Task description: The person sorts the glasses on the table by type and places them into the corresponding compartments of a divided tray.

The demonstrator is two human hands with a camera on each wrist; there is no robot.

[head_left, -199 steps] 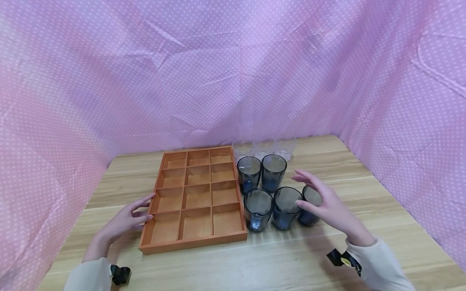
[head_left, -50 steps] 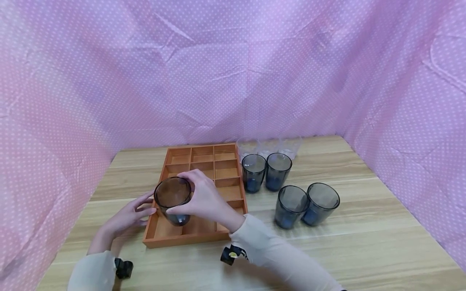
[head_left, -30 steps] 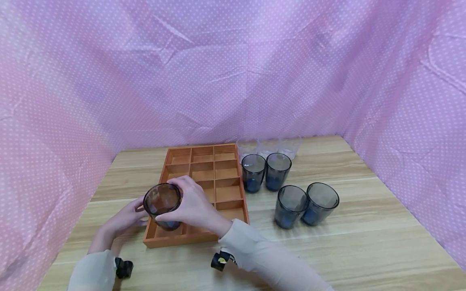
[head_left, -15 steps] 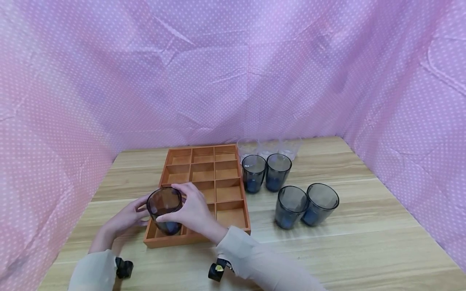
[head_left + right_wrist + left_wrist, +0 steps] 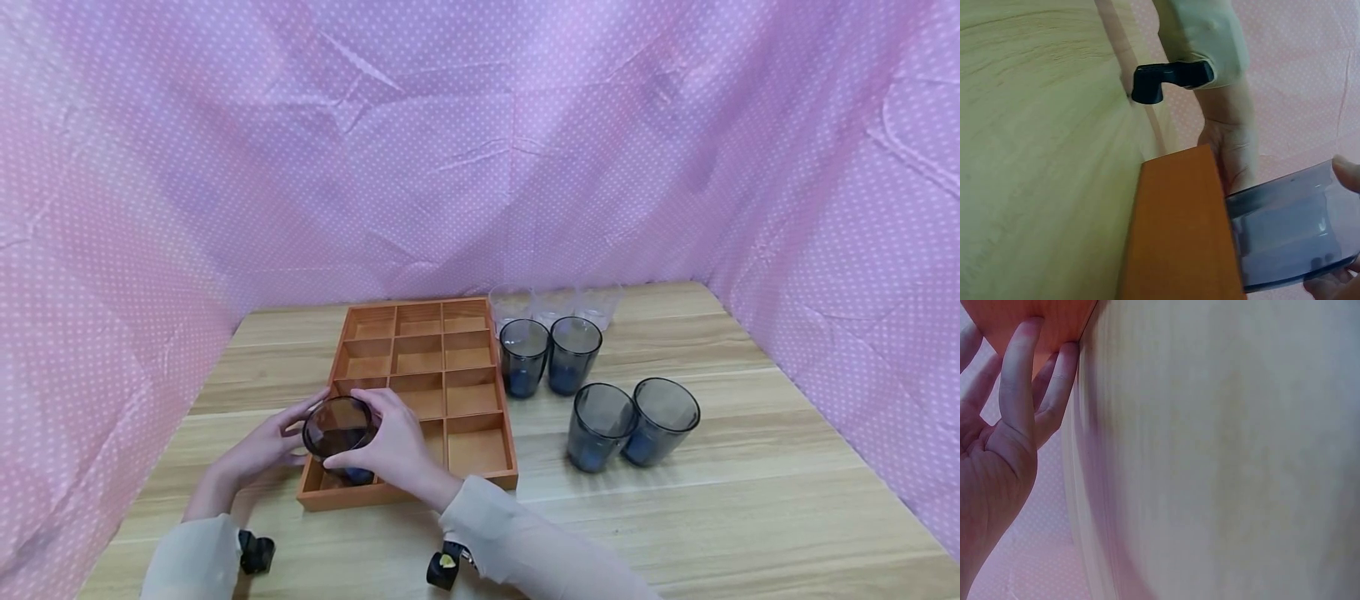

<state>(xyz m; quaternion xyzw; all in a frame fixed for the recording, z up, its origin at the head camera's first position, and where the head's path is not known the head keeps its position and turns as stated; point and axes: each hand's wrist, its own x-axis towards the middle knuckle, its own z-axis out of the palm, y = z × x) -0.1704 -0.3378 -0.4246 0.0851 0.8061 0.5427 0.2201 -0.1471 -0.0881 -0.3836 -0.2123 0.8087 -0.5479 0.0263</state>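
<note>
My right hand (image 5: 401, 442) grips a smoky grey glass tumbler (image 5: 337, 429) between thumb and fingers. The tumbler stands upright over the front left compartment of a brown wooden divided tray (image 5: 352, 497). Its lower part is behind the tray wall (image 5: 1179, 231) in the right wrist view, where the tumbler (image 5: 1291, 225) shows from the side. At the tray's left side, my left hand (image 5: 258, 450) touches the wall with extended fingers. In the left wrist view, fingertips of that hand (image 5: 1004, 437) rest against the tray's orange-brown side (image 5: 1063, 322).
Right of the tray, two smoky tumblers (image 5: 523, 358) (image 5: 573, 357) stand side by side. Nearer the front are two more, one upright (image 5: 598, 429) and its neighbour (image 5: 660, 423). Three clear glasses (image 5: 555, 304) line the back. A pink dotted cloth (image 5: 480, 167) encloses the wooden table (image 5: 750, 467).
My right hand took the front left tumbler from the group, carried it left to the tray, and over the last second lowered it into the front left compartment. My left hand stayed at the tray's side.
</note>
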